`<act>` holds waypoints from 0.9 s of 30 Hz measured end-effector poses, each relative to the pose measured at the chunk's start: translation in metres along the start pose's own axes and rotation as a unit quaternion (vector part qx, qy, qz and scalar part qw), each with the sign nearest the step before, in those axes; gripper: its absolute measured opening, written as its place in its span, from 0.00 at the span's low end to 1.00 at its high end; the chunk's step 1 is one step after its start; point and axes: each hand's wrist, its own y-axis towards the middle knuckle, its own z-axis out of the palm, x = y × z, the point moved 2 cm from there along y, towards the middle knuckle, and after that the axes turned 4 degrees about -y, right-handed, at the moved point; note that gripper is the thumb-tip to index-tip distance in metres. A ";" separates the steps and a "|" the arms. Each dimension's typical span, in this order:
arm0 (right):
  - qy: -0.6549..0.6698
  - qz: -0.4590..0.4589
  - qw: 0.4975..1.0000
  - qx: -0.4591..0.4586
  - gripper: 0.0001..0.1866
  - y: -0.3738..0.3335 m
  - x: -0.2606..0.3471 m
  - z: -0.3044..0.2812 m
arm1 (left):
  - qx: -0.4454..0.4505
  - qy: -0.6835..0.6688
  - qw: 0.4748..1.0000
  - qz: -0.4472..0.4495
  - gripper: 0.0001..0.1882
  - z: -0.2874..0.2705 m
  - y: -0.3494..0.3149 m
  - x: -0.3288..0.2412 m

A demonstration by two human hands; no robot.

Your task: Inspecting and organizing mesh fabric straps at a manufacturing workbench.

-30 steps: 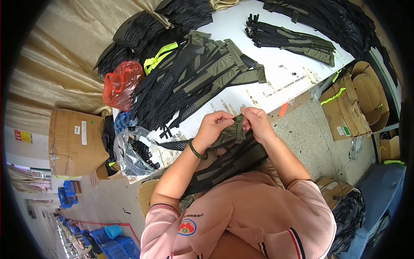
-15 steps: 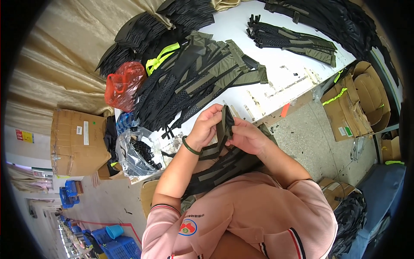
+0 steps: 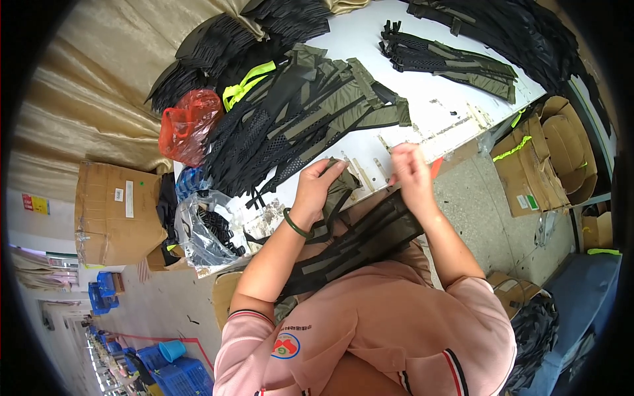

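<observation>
My left hand (image 3: 314, 190) pinches the end of an olive-green fabric strap (image 3: 339, 193) between thumb and fingers, over the table's near edge. My right hand (image 3: 413, 175) is raised to the right of it, apart from the strap. Its fingers are curled together, and whether anything small is between them is hidden. Black and olive strap pieces (image 3: 356, 243) lie across my lap below both hands. Beyond my hands, a heap of black mesh and olive straps (image 3: 317, 112) covers the middle of the white table (image 3: 422, 122).
At the heap's left are a red plastic bag (image 3: 191, 125), a neon-yellow strip (image 3: 247, 86) and a clear bag of black parts (image 3: 208, 228). A smaller strap bundle (image 3: 449, 63) lies farther back. Cardboard boxes (image 3: 119, 211) stand left, with an open carton (image 3: 522, 165) right.
My right hand has let go of the strap and moved up and to the right. My left hand keeps hold, and the strap's end now hangs folded below its fingers.
</observation>
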 end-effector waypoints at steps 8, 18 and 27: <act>0.187 0.171 0.967 -0.037 0.08 0.009 -0.021 -0.006 | 0.017 -0.006 1.000 -0.001 0.11 0.003 -0.008 0.009; 0.070 0.194 0.967 0.151 0.08 0.001 -0.008 0.009 | 0.087 -0.030 0.996 -0.007 0.12 0.003 -0.011 0.012; 0.186 0.115 0.976 -0.009 0.04 0.027 -0.021 0.001 | 0.101 0.188 0.976 0.044 0.11 0.005 -0.018 0.025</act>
